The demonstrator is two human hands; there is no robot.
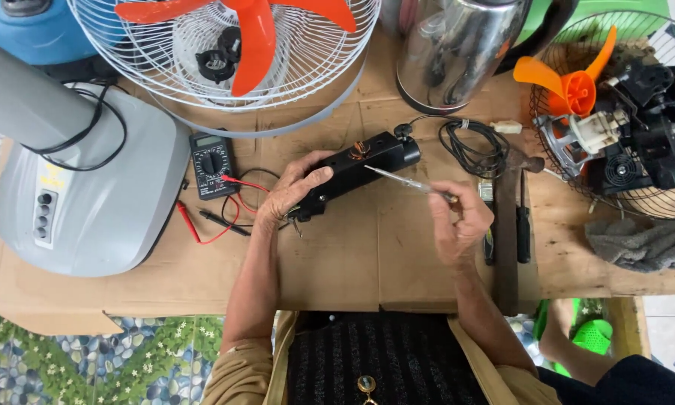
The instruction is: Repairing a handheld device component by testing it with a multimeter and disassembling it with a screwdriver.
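We see the left hand (296,187) wrapped round the near end of a black oblong appliance housing (356,169), tilted, its far end w/ a copper coil showing on top; the right hand (457,221) pinches a thin screwdriver (401,180), shaft pointing at the housing's far end, tip just at its side. Housing lies mid-way on the cardboard sheet (352,262) covering the bench; left of the housing, a black multimeter (211,165) w/ red and black probe leads (217,221); further left, a grey fan base (90,195); beyond the housing, a white fan grille (315,67) w/ orange blades; right of it, a coiled black cord (472,146), then a dismantled fan motor (615,142) in a dark grille.
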